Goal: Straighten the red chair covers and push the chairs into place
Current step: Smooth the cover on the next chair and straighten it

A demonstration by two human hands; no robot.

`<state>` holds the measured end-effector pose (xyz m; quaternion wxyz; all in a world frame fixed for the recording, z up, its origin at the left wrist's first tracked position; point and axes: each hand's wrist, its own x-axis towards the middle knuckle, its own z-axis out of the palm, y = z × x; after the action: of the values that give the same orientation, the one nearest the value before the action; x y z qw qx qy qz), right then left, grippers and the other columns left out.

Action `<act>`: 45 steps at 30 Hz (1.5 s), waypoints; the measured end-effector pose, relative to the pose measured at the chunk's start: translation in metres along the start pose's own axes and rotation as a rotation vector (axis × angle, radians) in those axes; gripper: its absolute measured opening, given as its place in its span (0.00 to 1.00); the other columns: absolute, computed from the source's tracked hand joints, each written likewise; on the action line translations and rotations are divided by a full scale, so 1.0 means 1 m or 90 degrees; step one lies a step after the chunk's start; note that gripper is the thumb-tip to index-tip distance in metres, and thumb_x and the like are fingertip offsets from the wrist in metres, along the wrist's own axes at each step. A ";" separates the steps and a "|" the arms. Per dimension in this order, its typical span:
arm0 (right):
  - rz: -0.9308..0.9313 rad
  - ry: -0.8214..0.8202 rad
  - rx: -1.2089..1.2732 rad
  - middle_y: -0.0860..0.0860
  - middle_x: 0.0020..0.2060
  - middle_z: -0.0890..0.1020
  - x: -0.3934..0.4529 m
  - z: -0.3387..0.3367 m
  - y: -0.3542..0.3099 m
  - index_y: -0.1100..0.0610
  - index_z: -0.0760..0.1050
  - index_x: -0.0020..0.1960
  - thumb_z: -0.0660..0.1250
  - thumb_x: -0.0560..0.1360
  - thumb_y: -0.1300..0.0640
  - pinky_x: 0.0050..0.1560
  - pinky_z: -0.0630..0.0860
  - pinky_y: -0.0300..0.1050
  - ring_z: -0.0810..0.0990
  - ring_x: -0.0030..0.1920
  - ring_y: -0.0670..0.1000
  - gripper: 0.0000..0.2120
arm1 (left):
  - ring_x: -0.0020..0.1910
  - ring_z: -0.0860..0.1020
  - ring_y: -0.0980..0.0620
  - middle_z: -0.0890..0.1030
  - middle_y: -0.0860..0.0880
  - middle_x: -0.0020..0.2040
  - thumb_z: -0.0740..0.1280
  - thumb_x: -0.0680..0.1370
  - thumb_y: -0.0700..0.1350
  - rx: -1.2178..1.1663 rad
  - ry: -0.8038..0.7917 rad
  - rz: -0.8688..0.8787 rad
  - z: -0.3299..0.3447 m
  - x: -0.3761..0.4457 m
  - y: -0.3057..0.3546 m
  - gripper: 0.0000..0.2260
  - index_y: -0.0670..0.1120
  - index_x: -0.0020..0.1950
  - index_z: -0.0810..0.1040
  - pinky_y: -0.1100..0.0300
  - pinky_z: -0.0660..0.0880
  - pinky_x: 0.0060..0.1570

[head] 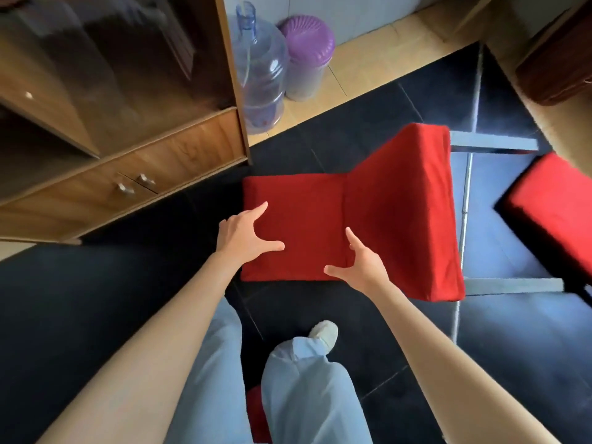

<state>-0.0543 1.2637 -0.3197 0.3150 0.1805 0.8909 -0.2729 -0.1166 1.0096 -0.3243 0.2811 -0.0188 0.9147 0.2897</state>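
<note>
The fingers (256, 210) of the left hand (241, 233) are spread and released, the thumb stretched out across the red cover (301, 219) of the nearest chair (400, 213), the fingertips reaching toward its left edge; whether they press the cloth or hover just over it cannot be told. The right hand (358, 265) is likewise spread wide and grasping nothing, one finger pointing up along the seam where the two padded parts meet, the thumb lying over the cover near its lower edge. Both bare forearms run down to the bottom corners of the view. The covered chair stands on the dark tiled floor (96, 299) just in front of the person, its flatter padded part under the hands and its thicker part rising to the right. Behind it lies a glass-topped counter (499, 145) with a metal frame, and a second red-covered chair (551, 213) shows at the right edge, under that glass. Below the hands are pale blue trouser legs (307, 395) and one light shoe (325, 334). To the left stands a wooden cabinet (128, 161) with two small metal handles, and beyond it a clear water jug (262, 75) touching a purple-lidded bin (307, 59) on pale tiles.
</note>
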 end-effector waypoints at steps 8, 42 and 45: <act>0.046 -0.013 0.045 0.50 0.69 0.72 0.055 0.073 0.059 0.44 0.49 0.79 0.75 0.67 0.41 0.48 0.71 0.41 0.75 0.63 0.53 0.50 | 0.69 0.69 0.47 0.71 0.48 0.71 0.77 0.64 0.61 -0.057 0.016 -0.059 0.098 0.013 -0.039 0.45 0.55 0.76 0.62 0.46 0.64 0.69; 0.380 0.167 0.290 0.68 0.75 0.39 0.262 0.361 0.189 0.40 0.31 0.76 0.67 0.73 0.38 0.59 0.73 0.55 0.74 0.62 0.68 0.49 | 0.68 0.69 0.41 0.65 0.40 0.72 0.72 0.70 0.62 -0.312 0.055 -0.459 0.435 0.141 -0.191 0.50 0.53 0.79 0.42 0.40 0.65 0.67; 0.404 0.198 0.336 0.69 0.75 0.43 0.271 0.369 0.187 0.38 0.28 0.74 0.66 0.73 0.37 0.61 0.72 0.57 0.74 0.62 0.69 0.50 | 0.68 0.69 0.41 0.67 0.41 0.71 0.72 0.69 0.63 -0.374 0.074 -0.524 0.446 0.155 -0.187 0.51 0.54 0.79 0.41 0.44 0.66 0.66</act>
<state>0.0098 1.2298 -0.8090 0.1886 0.5585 0.7278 -0.3503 0.0145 1.1151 -0.8037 0.3037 -0.4717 0.7257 0.3983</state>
